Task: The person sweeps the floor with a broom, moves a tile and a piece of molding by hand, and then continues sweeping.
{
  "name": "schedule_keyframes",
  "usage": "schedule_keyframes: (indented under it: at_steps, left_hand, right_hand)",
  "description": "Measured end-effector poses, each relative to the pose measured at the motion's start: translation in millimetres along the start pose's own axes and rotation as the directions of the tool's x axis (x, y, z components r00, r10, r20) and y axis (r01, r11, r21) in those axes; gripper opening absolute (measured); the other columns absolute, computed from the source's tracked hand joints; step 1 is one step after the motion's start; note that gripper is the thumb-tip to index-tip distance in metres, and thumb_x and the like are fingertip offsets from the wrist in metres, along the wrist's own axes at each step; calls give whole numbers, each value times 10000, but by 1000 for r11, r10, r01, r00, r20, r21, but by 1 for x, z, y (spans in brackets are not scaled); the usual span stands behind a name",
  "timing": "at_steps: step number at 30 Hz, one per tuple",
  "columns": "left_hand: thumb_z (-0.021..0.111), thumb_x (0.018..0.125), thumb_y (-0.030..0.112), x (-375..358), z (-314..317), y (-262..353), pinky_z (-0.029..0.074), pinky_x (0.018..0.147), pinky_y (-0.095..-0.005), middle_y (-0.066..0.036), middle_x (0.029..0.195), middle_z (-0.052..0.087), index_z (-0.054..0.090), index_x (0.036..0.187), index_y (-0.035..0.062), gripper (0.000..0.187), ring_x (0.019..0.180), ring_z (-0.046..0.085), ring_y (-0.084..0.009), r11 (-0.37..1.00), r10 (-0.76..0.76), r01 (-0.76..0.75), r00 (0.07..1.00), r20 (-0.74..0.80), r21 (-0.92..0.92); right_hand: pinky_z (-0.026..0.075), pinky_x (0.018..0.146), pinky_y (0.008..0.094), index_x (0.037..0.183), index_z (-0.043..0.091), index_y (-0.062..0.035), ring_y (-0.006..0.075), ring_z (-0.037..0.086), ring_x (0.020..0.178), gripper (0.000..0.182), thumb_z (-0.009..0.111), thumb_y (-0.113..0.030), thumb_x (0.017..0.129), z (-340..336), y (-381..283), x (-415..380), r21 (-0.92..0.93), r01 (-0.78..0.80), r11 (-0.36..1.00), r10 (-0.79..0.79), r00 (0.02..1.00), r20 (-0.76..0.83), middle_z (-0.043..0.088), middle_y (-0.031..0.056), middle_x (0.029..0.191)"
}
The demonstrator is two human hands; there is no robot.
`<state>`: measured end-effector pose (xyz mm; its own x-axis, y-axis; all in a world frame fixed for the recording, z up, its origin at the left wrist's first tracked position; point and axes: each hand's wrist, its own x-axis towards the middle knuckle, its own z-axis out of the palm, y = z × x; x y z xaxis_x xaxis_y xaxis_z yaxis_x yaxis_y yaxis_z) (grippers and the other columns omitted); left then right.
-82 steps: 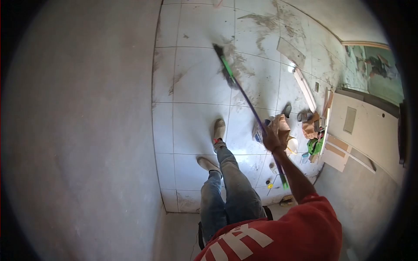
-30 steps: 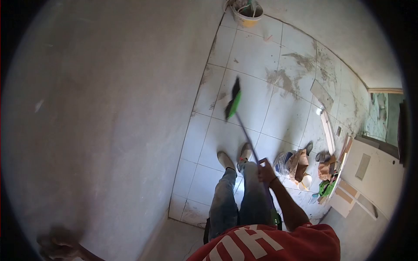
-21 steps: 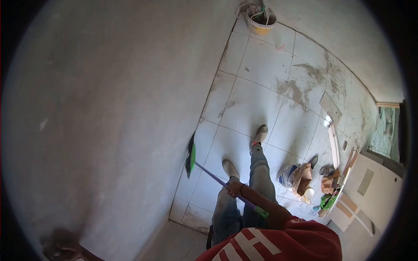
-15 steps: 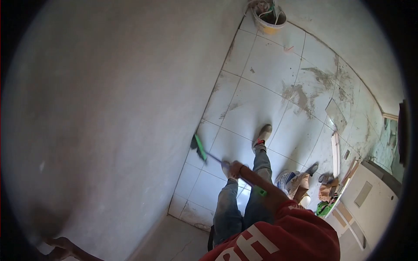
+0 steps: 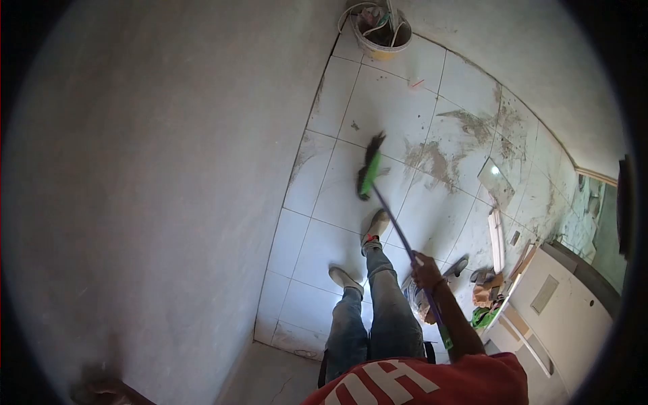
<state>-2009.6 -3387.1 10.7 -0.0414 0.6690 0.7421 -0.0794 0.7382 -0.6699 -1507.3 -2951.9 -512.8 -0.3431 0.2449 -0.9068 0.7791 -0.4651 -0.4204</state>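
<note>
On the white tiled floor (image 5: pixel 324 246), ahead of the boots, lies the green broom head with black bristles (image 5: pixel 370 172). The right hand (image 5: pixel 426 271) has its fingers closed around the purple broom handle (image 5: pixel 395 219). The left hand (image 5: pixel 101 390) is beside the grey plastered wall (image 5: pixel 162 202) (its fingers are too dark, I cannot tell their state).

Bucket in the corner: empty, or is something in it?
Not empty: the bucket has pale cord looping over its rim and other things inside. How full, I cannot tell.
</note>
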Motion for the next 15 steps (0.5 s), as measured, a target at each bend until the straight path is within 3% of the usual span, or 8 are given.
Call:
schedule_keyframes:
  at_steps: [1, 3, 5, 9, 10, 11, 12, 15]
  left_hand:
    - [478, 1000, 519, -7, 2, -14, 408, 871, -493, -191, 1278, 486, 480, 1364, 25, 614, 1115, 487, -337, 972, 20, -22, 1000, 13, 232]
    - [531, 987, 482, -5, 4, -3, 530, 705, -419, -140, 1093, 647, 559, 1307, 67, 525, 914, 621, -286, 896, 38, -46, 999, 27, 441]
    - [378, 1016, 577, 10, -5, 27, 255, 1052, -599, -262, 1519, 284, 423, 1439, 14, 705, 1367, 304, -421, 994, -74, 76, 997, 27, -78]
    - [356, 1019, 580, 13, -10, 37, 253, 1051, -601, -259, 1494, 311, 436, 1422, 7, 706, 1361, 305, -422, 991, -104, 104, 995, 0, -83]
    - [353, 1018, 584, 15, -13, 41, 252, 1051, -601, -258, 1487, 319, 436, 1421, 5, 710, 1359, 305, -423, 993, -95, 96, 995, 21, -71]
    - [349, 1017, 587, 20, -12, 43, 252, 1052, -601, -256, 1481, 326, 436, 1420, 4, 714, 1358, 305, -424, 994, -83, 86, 996, 44, -61]
    - [349, 1017, 587, 23, -9, 44, 252, 1052, -601, -256, 1481, 326, 436, 1420, 4, 714, 1358, 305, -424, 995, -81, 83, 996, 38, -63]
    - [339, 1018, 586, 19, -6, 43, 252, 1052, -599, -251, 1478, 331, 442, 1409, -5, 716, 1356, 304, -426, 990, -135, 137, 989, 62, -23]
  right_hand:
    - [359, 361, 268, 1447, 468, -172, 89, 441, 436, 458, 546, -158, 996, 3, -14, -9, 421, -203, 884, 113, 967, 230, 474, -10, 593]
    - [368, 378, 263, 1429, 489, -193, 89, 448, 434, 446, 550, -153, 989, 40, -56, -6, 313, -143, 939, 69, 969, 235, 483, -10, 598]
    - [400, 389, 281, 1395, 513, -154, 121, 479, 438, 424, 578, -154, 976, 76, -94, 38, 170, -21, 985, -19, 973, 229, 522, 21, 621]
    - [394, 380, 318, 1322, 545, -110, 155, 483, 444, 397, 645, -162, 941, 118, -108, 186, 340, -134, 931, 57, 972, 229, 526, 43, 625]
    - [368, 361, 316, 1242, 575, -137, 146, 461, 438, 320, 655, -176, 935, 105, -58, 243, 793, -487, 365, 20, 856, 516, 499, 25, 602]
    - [385, 374, 373, 1143, 593, -170, 166, 506, 513, 255, 648, -140, 896, 88, -47, 265, 571, -308, 761, 23, 892, 451, 514, 20, 654]
    - [392, 388, 301, 1221, 592, -98, 134, 488, 481, 268, 579, -137, 957, 68, -75, 229, 529, -158, 834, -16, 951, 309, 493, 26, 631]
    - [391, 368, 330, 1326, 588, -174, 149, 447, 409, 371, 594, -149, 956, 0, -66, 164, 358, -52, 932, 22, 996, 87, 463, -2, 557]
